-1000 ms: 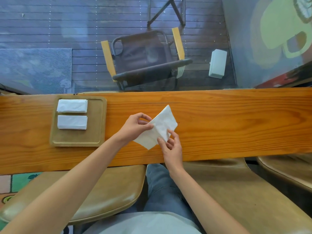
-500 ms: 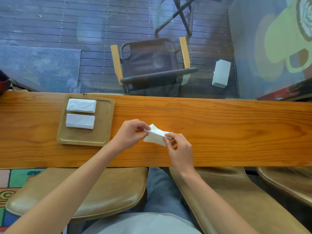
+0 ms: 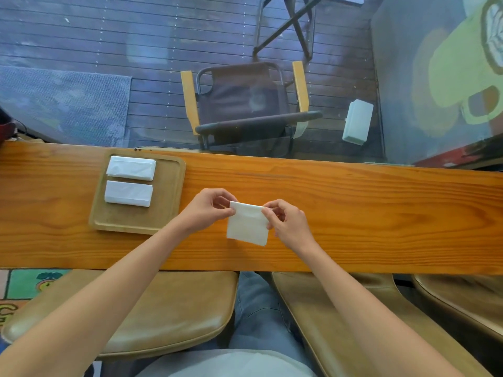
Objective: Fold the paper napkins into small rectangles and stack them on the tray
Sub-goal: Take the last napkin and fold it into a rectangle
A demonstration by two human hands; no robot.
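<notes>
Head view looks down on two bare hands holding one white paper napkin [image 3: 247, 223] over the wooden counter [image 3: 353, 213]. Left hand [image 3: 207, 210] has its fingers [image 3: 217, 194] curled in, thumb and forefinger pinching the napkin's upper left corner. Right hand [image 3: 289, 223] pinches the upper right corner the same way, its other fingers bent loosely toward the palm. Between the two pinches the napkin's top edge runs nearly level, and the rest of the sheet hangs or lies below the fingertips as a squarish piece; whether its lower edge touches the counter cannot be told. A faint crease crosses it a little below the top edge.

Out to the left, apart from the hands, a wooden tray [image 3: 168, 208] lies flat on the counter. On its far left part are two folded napkin rectangles, the farther one [image 3: 131, 168] and the nearer one [image 3: 128, 193], side by side with a narrow gap between them, not stacked on each other.

Beyond the counter's far edge, a folding chair [image 3: 245, 104] stands on a dark planked deck, with a small white box [image 3: 357, 126] to its right. Tan cushioned seats [image 3: 163, 308] sit below the counter's near edge.
</notes>
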